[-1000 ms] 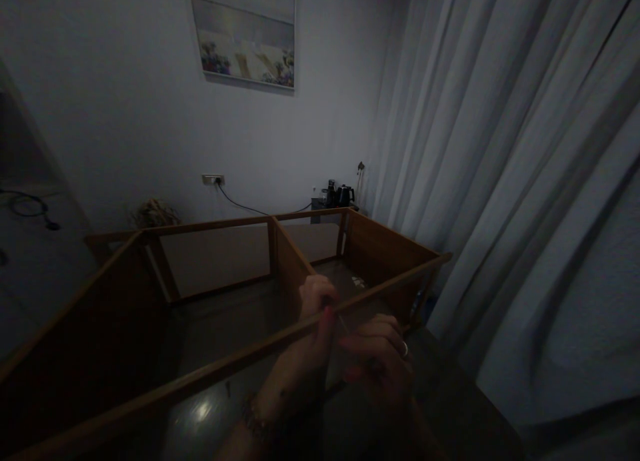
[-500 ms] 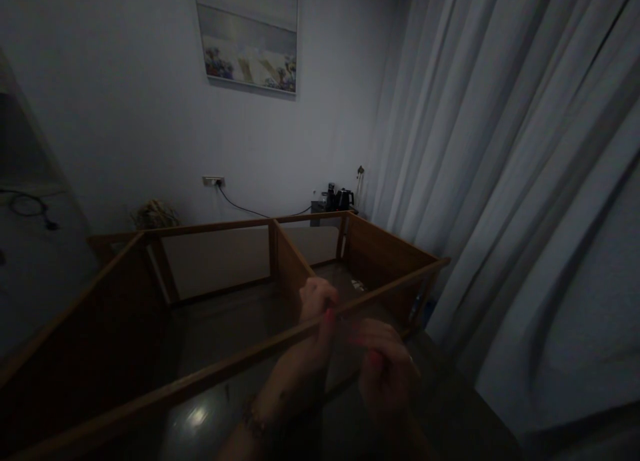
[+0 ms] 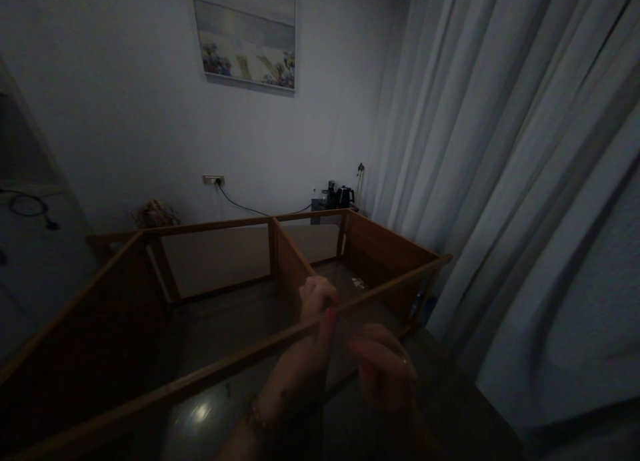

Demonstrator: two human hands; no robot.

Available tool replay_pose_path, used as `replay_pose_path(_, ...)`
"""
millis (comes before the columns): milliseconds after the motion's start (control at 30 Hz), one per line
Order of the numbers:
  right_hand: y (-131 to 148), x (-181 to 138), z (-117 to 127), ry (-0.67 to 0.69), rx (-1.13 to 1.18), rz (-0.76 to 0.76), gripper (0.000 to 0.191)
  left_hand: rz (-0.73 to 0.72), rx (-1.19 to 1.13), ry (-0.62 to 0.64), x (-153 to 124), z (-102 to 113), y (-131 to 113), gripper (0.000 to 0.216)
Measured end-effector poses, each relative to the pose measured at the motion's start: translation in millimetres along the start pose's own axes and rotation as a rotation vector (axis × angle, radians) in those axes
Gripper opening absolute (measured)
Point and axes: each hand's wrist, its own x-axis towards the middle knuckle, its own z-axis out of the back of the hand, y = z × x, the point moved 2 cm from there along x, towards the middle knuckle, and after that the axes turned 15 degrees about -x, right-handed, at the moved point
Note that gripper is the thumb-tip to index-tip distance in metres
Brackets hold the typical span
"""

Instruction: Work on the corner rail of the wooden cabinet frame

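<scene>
Since prev frame, R hand point(image 3: 385, 367) has dipped a bit, index fingertip now aimed L at the joint; L hand point(image 3: 315, 344) same spot. R hand: fingers mostly curled, blurred; can't tell if it pinches the faint thin streak b/w it & the joint. L hand: closed around the long, narrow brown wooden rail point(image 3: 230, 363), thumb nearside. Rail runs near-L to far-R; L hand's on it, R hand apart, just R of joint. Beyond: flat brown wooden divider panel point(image 3: 287, 264).
</scene>
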Motion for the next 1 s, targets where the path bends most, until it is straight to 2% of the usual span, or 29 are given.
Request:
replay_pose_path(200, -1, -1, -1, 0.048, 0.03, -0.081, 0.021, -0.037, -0.001, -0.047, 0, -3, -9, 0.046)
replay_pose_path(333, -2, -1, 0, 0.057, 0.083, -0.131, 0.022, -0.06, 0.006, -0.065, 5, -3, -2, 0.051)
replay_pose_path(500, -2, -3, -1, 0.069, 0.184, -0.257, 0.025, -0.066, 0.007, -0.022, 7, -1, 12, 0.057)
replay_pose_path(633, -2, -2, 0, 0.069, 0.184, -0.223, 0.022, -0.061, 0.012, -0.038, 7, 0, 13, 0.057)
replay_pose_path(800, -2, 0, 1, 0.075, 0.144, -0.138, 0.022, -0.048, 0.032, -0.047, 6, -1, -8, 0.054)
replay_pose_path(900, -3, -2, 0, 0.071, 0.095, -0.173, 0.026, -0.031, 0.027, -0.047, 5, -1, -14, 0.048)
replay_pose_path(1000, -3, -5, -1, 0.083, 0.072, -0.214, 0.031, -0.036, 0.016, -0.031, 5, -1, -7, 0.05)
